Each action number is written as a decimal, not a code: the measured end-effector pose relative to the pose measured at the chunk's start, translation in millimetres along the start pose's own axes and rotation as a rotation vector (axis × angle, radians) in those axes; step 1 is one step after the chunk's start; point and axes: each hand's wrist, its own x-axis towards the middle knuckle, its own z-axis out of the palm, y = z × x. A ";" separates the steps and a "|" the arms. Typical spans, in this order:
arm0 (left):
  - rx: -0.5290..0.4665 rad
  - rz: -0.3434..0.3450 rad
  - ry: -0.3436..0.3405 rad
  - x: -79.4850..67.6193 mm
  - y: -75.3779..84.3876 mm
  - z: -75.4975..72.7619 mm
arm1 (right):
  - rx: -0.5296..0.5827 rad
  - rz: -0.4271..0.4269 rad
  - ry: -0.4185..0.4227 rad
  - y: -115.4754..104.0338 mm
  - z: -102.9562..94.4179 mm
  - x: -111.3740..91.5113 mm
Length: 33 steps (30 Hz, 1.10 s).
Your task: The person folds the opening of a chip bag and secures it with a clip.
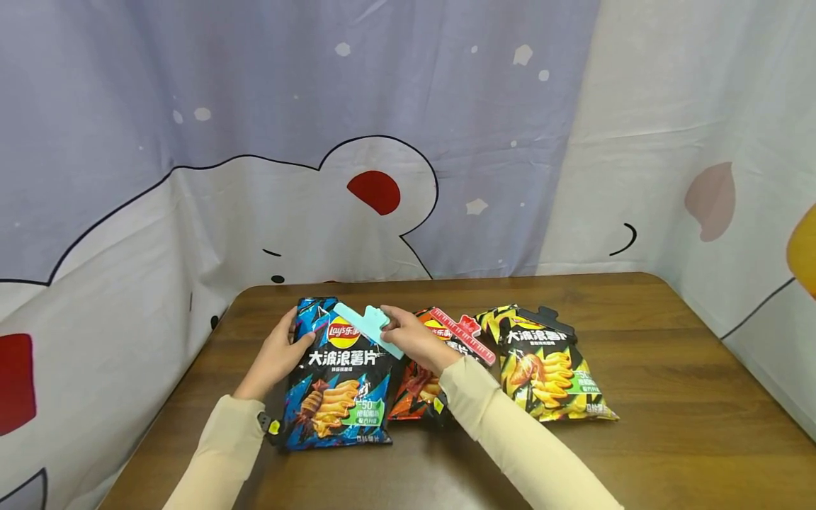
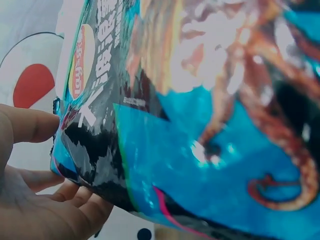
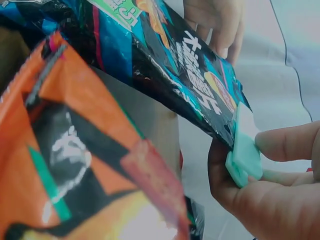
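Note:
A blue and black bag of Lay's chips (image 1: 338,379) stands tilted at the left of the table, its printed front facing me. My left hand (image 1: 275,360) holds its upper left edge, thumb on the front and fingers behind, as the left wrist view shows. A mint-green bag clip (image 1: 365,326) lies slantwise across the bag's upper right corner. Between thumb and fingers, my right hand (image 1: 416,340) pinches this clip; in the right wrist view the clip (image 3: 245,145) sits over the bag's edge.
Just right, partly behind my right hand, lies a red-orange chip bag (image 1: 408,393) with a red clip (image 1: 464,334). Farther right is a yellow and black chip bag (image 1: 548,375) with a black clip (image 1: 545,321). All rest on a wooden table (image 1: 676,397) before a printed curtain (image 1: 268,85).

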 end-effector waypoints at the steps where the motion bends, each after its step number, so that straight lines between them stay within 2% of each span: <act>1: -0.010 -0.001 -0.001 1.2 -0.5 0.8 | 0.004 0.003 0.006 0.7 -0.6 1.3; 9: -0.117 -0.010 0.000 10.8 -4.2 5.3 | 0.026 0.017 0.043 5.7 -5.5 9.7; 15: -0.139 -0.021 -0.012 17.6 -9.0 6.8 | 0.030 0.032 0.067 10.2 -7.5 16.0; 23: -0.174 -0.024 -0.005 29.4 -16.3 8.5 | 0.025 0.006 0.065 13.6 -6.9 23.3; 27: -0.177 -0.040 -0.013 31.7 -17.4 8.4 | -0.034 -0.003 0.064 13.1 -5.9 25.9; 33: -0.161 -0.058 -0.025 32.5 -20.3 8.4 | -0.185 -0.009 0.089 10.9 -1.6 29.5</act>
